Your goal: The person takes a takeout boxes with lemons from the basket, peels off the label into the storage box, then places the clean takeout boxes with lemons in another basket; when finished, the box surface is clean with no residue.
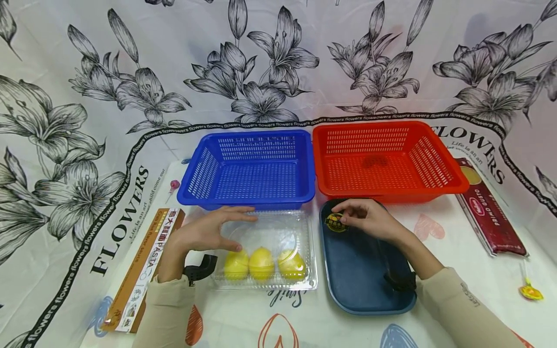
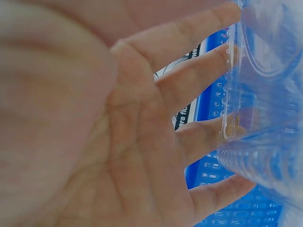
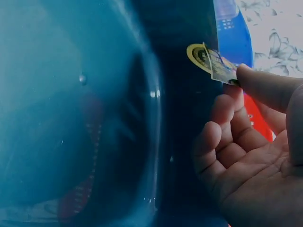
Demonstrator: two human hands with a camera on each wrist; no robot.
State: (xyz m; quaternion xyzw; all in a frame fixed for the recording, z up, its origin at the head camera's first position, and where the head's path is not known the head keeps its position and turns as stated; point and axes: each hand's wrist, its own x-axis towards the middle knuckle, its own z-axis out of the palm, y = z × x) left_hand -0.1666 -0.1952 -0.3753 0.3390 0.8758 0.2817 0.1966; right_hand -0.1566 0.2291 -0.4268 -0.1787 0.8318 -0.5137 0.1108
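My right hand (image 1: 370, 220) pinches a round black-and-gold label (image 1: 336, 222) between thumb and fingertips over the far left corner of a dark blue tray (image 1: 365, 285). In the right wrist view the thumb presses on the label's clear edge (image 3: 221, 70), and the other fingers curl in. A clear plastic box (image 1: 265, 285) with three round yellow things (image 1: 261, 264) inside lies left of the tray. My left hand (image 1: 211, 229) spreads its fingers at the box's left side, thumb over the lid. In the left wrist view, straight fingertips (image 2: 225, 16) meet the box's rim.
Behind stand a blue basket (image 1: 256, 186) and a red basket (image 1: 387, 179), side by side. A pasta box (image 1: 143, 270) lies at left, a red pasta packet (image 1: 491, 217) at right. There is a pink lollipop (image 1: 174, 184) at left and a yellow wrapped sweet (image 1: 531, 292) far right.
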